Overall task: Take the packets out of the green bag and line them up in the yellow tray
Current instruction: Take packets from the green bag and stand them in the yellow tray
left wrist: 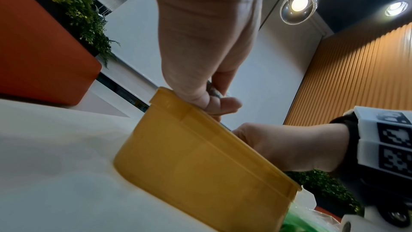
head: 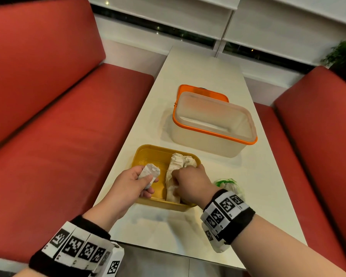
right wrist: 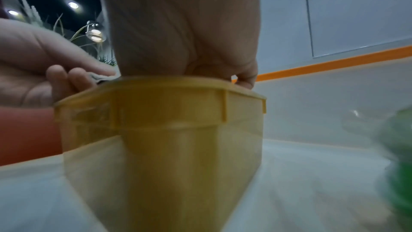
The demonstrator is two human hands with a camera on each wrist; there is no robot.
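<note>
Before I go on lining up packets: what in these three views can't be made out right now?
- Green bag: mostly behind the right wrist in the head view, blurred in the right wrist view; whether packets remain inside cannot be told.
- Yellow tray interior: both wrist views show only its outer wall.
- Right hand fingertips: curled down among the tray's packets, so their grip is hidden.
- Packet in left hand: any print too small.
</note>
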